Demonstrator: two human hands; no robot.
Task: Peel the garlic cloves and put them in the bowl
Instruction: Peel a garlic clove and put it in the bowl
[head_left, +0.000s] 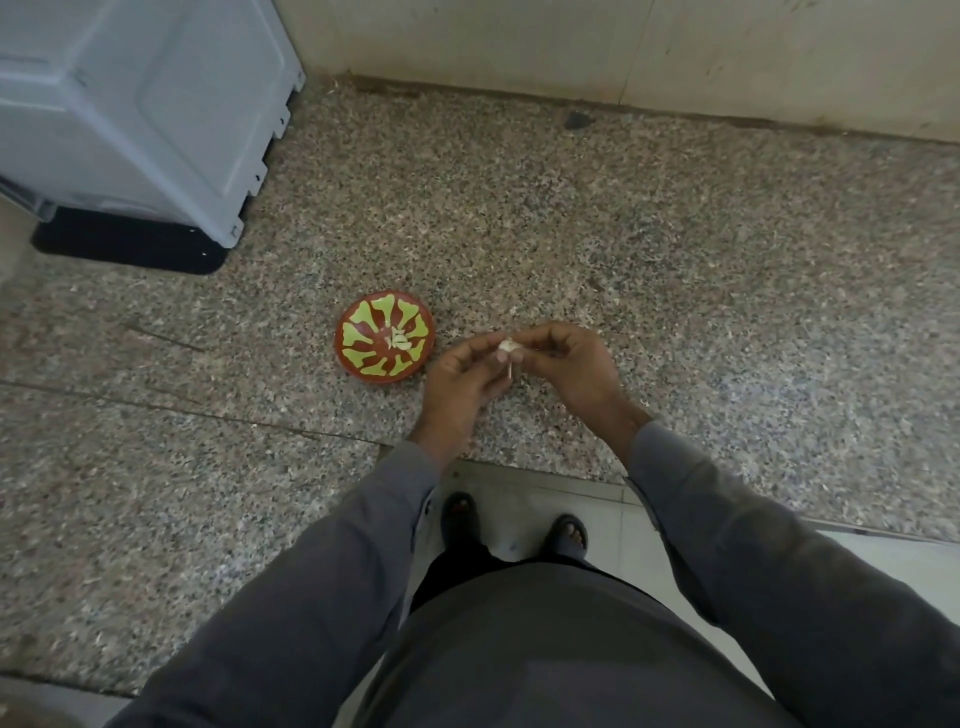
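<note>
Pinching a small, light garlic clove (506, 347) between the fingers of left hand (460, 382) and right hand (569, 364), just right of the patterned bowl (363, 364) on the granite table (675, 260), judging the papery skin fragile, best gripped at the tip.

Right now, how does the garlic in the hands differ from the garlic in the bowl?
The garlic in the hands is pinched between the left hand and right hand above the counter; the garlic in the bowl lies loose, untouched, at the bottom of the red and green bowl. The held one shows a thin stalk hanging below it; the bowl pieces show none. The held one is a single lump; the bowl holds several small bits. Both look pale white.
</note>
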